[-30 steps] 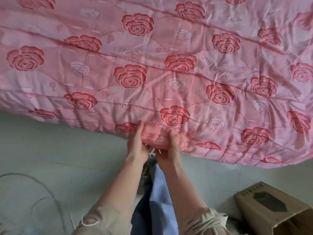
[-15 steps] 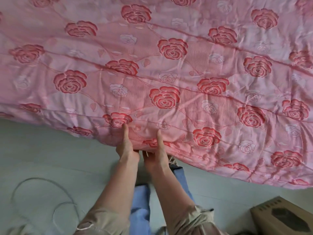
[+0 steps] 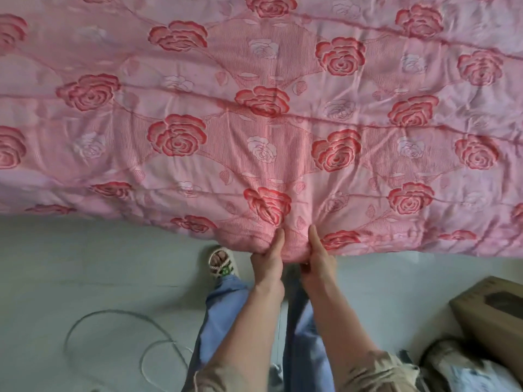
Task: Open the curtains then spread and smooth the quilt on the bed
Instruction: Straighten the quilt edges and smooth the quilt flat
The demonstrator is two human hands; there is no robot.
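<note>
The pink quilt [image 3: 254,108] with the big red roses is laid out across the bed, filling the whole upper part of the view, its near edge hanging over the side above the grey floor [image 3: 85,264]. It's fairly flat but creased along a few long seams, and bunched up right at the middle of that near edge. That bunch is where both hands are: the left hand [image 3: 267,263] and right hand [image 3: 318,264] sit just beside each other, thumbs on top pointing up the quilt, fingers curled under and clamped on the edge of the fabric. Below them you see blue trousers [image 3: 223,306] and a sandalled foot [image 3: 220,264]. A thin cable [image 3: 119,315] loops on the floor to the left, and a cardboard box [image 3: 492,315] sits off to the right.
</note>
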